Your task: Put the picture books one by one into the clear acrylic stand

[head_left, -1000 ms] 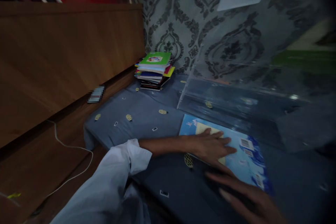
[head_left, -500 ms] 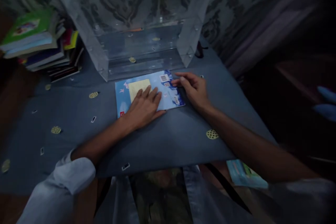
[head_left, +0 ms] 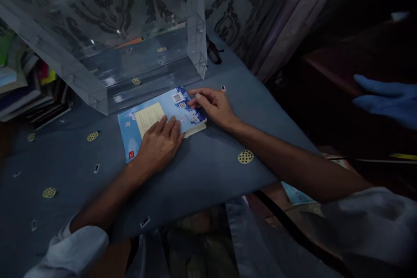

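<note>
A thin blue book (head_left: 171, 103) lies on the table, with a pale yellow text panel, a barcode and a dark blue wave pattern on its upward side. My left hand (head_left: 161, 139) rests flat across its lower middle, fingers stretched out over the edge of the yellow panel. At the book's right edge is my right hand (head_left: 213, 105), its fingers loosely bent and apart, fingertips close to or touching the cover. Pale inner pages stick out beneath the cover at the lower right corner.
Behind the book stands a clear acrylic shelf (head_left: 197, 47). Stacked books (head_left: 19, 82) sit at the left, and dark glasses (head_left: 214, 51) lie beside the shelf. A patterned grey cloth covers the table (head_left: 195, 173). Blue finger-like shapes (head_left: 384, 95) show at the far right.
My view has turned to the right, shifting the table and shelf leftward. Pale pages now show at the book's lower right corner. Both hands keep nearly the same places on it.
</note>
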A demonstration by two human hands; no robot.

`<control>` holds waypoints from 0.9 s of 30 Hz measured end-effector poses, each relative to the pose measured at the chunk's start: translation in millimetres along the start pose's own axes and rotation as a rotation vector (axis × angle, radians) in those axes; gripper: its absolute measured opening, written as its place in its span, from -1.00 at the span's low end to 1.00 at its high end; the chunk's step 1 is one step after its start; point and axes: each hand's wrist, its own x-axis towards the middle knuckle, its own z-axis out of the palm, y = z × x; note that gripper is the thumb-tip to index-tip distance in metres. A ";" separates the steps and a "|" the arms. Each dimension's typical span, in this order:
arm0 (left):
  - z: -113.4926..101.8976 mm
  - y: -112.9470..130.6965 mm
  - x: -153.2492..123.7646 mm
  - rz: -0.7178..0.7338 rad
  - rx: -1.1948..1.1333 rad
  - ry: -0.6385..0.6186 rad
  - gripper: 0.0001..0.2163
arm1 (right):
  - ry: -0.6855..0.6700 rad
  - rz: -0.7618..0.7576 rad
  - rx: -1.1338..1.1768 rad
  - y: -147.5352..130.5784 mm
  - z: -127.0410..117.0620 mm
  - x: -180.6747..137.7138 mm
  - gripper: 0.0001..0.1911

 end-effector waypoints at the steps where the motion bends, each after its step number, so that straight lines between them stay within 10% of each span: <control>1: -0.8 0.0 0.6 0.002 -0.001 0.006 -0.60 | -0.001 -0.006 -0.006 -0.4 -0.2 0.0 -0.55; 14: 2.0 1.1 0.9 0.033 0.025 0.114 -0.65 | -0.032 -0.007 -0.061 -8.6 -0.8 -1.4 -0.64; 27: 7.0 7.5 -7.3 -0.027 0.061 0.052 -0.59 | -0.393 -0.340 -0.724 -0.9 3.8 8.2 -0.50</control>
